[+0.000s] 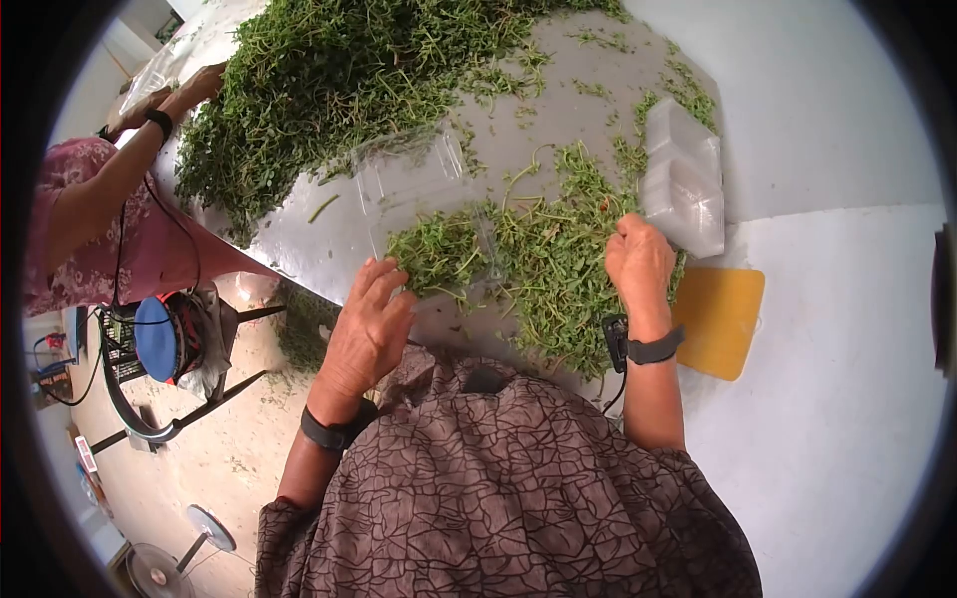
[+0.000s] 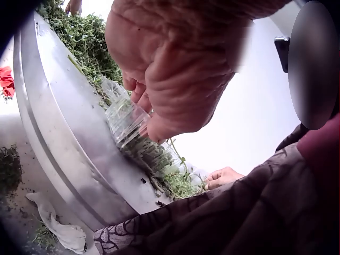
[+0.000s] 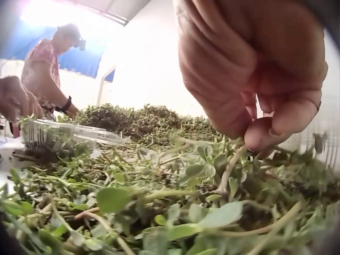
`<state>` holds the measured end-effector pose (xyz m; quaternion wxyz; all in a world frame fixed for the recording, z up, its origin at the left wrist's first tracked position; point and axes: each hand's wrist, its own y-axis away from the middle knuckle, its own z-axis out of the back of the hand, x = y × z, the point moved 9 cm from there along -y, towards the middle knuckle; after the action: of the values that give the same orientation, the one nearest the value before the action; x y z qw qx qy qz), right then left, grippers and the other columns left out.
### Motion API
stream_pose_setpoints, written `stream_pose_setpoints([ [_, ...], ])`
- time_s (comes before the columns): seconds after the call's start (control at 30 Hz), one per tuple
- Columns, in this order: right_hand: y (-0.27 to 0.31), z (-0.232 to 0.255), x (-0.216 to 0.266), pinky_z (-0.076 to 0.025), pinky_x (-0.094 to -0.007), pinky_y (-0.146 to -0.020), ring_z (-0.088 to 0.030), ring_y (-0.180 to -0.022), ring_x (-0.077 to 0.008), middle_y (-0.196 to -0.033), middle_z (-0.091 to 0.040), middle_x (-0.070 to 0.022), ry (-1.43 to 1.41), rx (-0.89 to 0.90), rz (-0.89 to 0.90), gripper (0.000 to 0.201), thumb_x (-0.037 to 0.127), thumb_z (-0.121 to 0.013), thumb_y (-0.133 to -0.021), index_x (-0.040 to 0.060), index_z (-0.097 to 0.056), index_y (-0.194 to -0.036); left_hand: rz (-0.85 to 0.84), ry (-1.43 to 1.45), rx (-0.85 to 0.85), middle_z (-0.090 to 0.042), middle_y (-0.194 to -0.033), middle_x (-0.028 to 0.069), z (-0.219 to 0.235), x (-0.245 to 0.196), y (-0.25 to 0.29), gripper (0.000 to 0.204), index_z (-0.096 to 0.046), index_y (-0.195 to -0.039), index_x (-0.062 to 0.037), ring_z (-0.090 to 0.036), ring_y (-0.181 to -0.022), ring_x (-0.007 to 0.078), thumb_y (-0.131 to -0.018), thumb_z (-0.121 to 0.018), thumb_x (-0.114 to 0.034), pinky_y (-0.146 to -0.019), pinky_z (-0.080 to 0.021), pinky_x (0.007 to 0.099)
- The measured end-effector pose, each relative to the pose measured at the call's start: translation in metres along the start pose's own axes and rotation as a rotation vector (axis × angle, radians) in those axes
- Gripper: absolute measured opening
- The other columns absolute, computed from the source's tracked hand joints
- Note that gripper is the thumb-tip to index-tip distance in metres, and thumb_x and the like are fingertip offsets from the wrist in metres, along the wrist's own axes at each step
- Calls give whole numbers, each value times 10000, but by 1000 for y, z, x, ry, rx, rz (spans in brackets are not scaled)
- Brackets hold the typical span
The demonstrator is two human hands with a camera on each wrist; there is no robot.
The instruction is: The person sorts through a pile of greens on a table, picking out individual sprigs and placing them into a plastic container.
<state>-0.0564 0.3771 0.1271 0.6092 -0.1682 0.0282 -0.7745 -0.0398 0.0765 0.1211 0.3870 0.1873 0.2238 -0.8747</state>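
Note:
A clear plastic box [image 1: 374,204] with its lid raised lies on the metal table, green sprigs [image 1: 439,249] in its near half. The left hand [image 1: 364,334] is at the box's near left edge; in the left wrist view the fingers of that hand [image 2: 170,79] touch the clear wall [image 2: 125,119]. Over the right side of the loose pile of greens [image 1: 558,269], the right hand [image 1: 641,267] pinches a stem [image 3: 231,167] between thumb and fingertips, seen in the right wrist view with the hand [image 3: 255,69] low over the leaves.
A large heap of greens [image 1: 329,90] covers the table's far side, where another person's arm [image 1: 110,189] reaches in. Stacked clear boxes [image 1: 685,179] stand at the right, beside a yellow board [image 1: 720,324]. A chair [image 1: 164,429] and a fan [image 1: 155,573] are at the lower left.

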Motion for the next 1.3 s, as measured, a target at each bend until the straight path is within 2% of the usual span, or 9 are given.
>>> stream_pose_setpoints([
  [0.17, 2, 24, 15, -475, -437, -563, -596, -632, -344, -633, -580, -145, 9, -92, -4, 140, 38, -648, -704, 57, -671, -841, -5, -3, -11, -543, -1081, 173, 0, -2, 0, 263, -563, -933, 8, -485, -1148, 380, -688, -652, 34, -1051, -372, 517],
  [0.23, 5, 14, 46, -478, -425, -564, -607, -644, -323, -679, -604, -149, -239, -7, 210, 231, 46, -665, -704, 73, -700, -931, -6, -2, -15, -544, -1079, 174, 0, -4, -1, 265, -564, -935, 9, -487, -1146, 379, -687, -652, 34, -1049, -375, 515],
  [0.6, -1, -45, 67, -477, -444, -544, -591, -636, -336, -643, -555, -187, -66, 194, 363, 52, 39, -620, -707, 44, -649, -750, 4, -26, -41, -544, -1085, 174, 3, -5, 2, 280, -570, -952, 13, -489, -1145, 371, -685, -652, 34, -1060, -368, 504],
  [0.9, 2, -4, 48, -489, -394, -617, -605, -662, -310, -694, -615, -151, -470, 175, 137, 77, 70, -606, -736, 37, -652, -788, 6, -36, -55, -556, -1089, 154, 2, -3, 4, 317, -585, -983, -8, -495, -1156, 356, -683, -667, 55, -1055, -382, 493],
  [0.97, 11, 4, 42, -448, -297, -579, -550, -600, -159, -718, -608, -84, -597, 242, 72, 119, 16, -660, -733, -8, -647, -848, 1, -42, -55, -557, -1089, 155, 4, -5, 3, 313, -585, -982, -8, -497, -1153, 357, -685, -667, 52, -1055, -382, 492],
  [1.07, 31, 22, 35, -422, -271, -561, -509, -591, -116, -700, -582, -58, -611, 305, 33, 109, 0, -654, -731, -15, -636, -838, -26, -45, -43, -558, -1092, 154, 7, -8, 4, 316, -584, -987, -8, -499, -1149, 358, -688, -667, 47, -1054, -380, 491],
  [1.13, 46, 40, 31, -404, -273, -542, -497, -576, -119, -688, -569, -58, -562, 289, 49, 95, -2, -658, -729, -22, -618, -813, -53, -40, -37, -558, -1094, 154, 7, -7, 3, 322, -582, -995, -9, -500, -1147, 358, -688, -667, 45, -1054, -380, 490],
  [1.2, 69, 46, 20, -430, -347, -550, -556, -577, -243, -685, -592, -122, -533, 349, -61, 66, 32, -647, -728, -3, -630, -782, -88, -8, 5, -557, -1099, 151, 5, -2, 4, 348, -578, -1020, -15, -501, -1145, 357, -688, -665, 43, -1055, -376, 497],
  [1.3, 108, 57, 1, -439, -344, -555, -571, -591, -259, -700, -599, -136, -464, 366, -152, 64, 29, -640, -728, -1, -627, -782, -133, 3, 28, -555, -1103, 148, 7, -1, 3, 372, -573, -1040, -22, -500, -1148, 355, -685, -661, 47, -1056, -371, 504],
])
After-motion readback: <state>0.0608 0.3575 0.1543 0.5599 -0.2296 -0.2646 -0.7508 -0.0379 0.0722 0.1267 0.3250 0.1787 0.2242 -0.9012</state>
